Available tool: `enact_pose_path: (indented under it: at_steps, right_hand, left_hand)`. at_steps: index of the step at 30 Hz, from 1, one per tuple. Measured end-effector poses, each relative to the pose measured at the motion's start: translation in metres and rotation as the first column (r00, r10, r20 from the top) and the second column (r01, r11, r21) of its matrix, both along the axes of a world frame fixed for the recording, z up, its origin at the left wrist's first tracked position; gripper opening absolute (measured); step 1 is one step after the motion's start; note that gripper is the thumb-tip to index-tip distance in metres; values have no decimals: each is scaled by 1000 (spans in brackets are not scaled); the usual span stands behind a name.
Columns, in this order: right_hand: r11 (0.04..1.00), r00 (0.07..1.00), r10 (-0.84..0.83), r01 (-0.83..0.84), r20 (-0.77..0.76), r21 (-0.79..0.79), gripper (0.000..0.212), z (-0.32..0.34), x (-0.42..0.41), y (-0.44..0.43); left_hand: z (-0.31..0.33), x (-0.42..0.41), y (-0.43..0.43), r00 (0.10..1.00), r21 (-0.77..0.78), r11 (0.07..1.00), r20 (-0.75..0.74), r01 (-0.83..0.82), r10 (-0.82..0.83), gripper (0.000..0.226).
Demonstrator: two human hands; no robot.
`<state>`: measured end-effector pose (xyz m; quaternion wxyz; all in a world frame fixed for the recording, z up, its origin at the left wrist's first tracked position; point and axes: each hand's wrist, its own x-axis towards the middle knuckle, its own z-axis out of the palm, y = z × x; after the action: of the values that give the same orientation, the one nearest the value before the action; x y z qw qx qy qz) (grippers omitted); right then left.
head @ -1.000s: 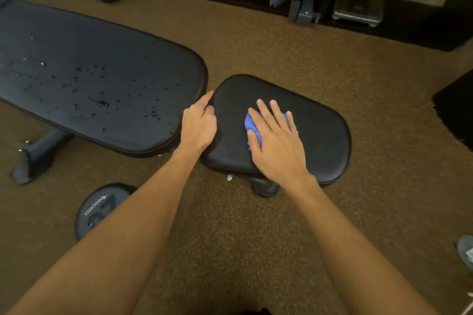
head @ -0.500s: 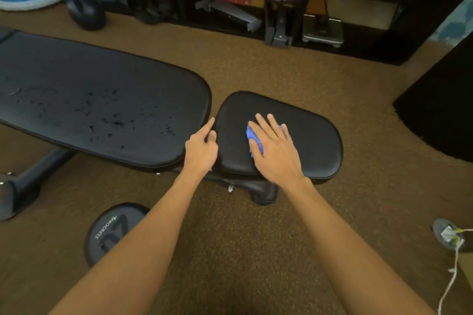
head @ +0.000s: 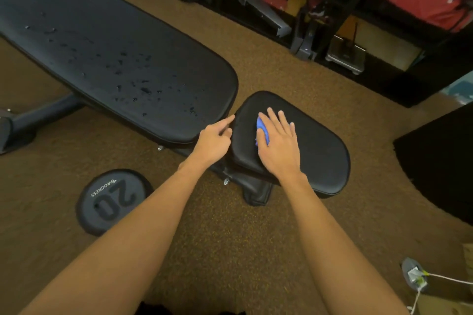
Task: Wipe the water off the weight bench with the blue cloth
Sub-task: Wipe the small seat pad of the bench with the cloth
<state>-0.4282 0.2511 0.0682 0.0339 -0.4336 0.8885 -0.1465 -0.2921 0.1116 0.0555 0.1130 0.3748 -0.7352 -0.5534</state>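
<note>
Around my hands:
- Weight plate point(head: 112, 202), dark, marked "20", flat on the floor at lower left, apart from the bench point(head: 258, 190).
- Bench leg point(head: 43, 115), a dark tube running off the left edge under the back pad point(head: 115, 41).
- Grey plug-like item with a white cord point(head: 416, 277), lower right corner.
- Dark mat point(head: 440, 161), right edge, partly cut off.
- Nothing lies between my hands and the pads.

Task items:
- Cloth point(head: 262, 130), blue, on the left part of the seat pad point(head: 320, 151), centre of the frame.
- Right hand point(head: 280, 147) lies flat on the cloth, fingers straight and slightly spread, pressing it down.
- Left hand point(head: 215, 140) holds nothing; the index finger reaches to the gap between the pads and the other fingers are loosely curled.
- Water drops point(head: 143, 89) scattered across the back pad, upper left and centre.

Surface and room:
- Brown carpet point(head: 230, 238).
- Black shelf point(head: 320, 7) along the top, holding grey metal parts, a small scale point(head: 345, 56) and something red.

Hard to make out:
- Most of the cloth is hidden under my palm.
- The shelf contents are blurred.
- The back pad's far end is cut off at the upper left.
</note>
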Motion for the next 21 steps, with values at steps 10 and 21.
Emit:
enact_pose_path:
  at_steps: [10, 21]
  right_hand:
    - [962, 962, 273, -273, 3, -3, 49, 1, 5, 0]
    - [952, 952, 306, -306, -11, -15, 49, 1, 24, -8]
  left_hand:
    - [-2, 2, -4, 999, 82, 996, 2, 33, -33, 51]
    - [-3, 6, -5, 999, 145, 988, -5, 48, -48, 58]
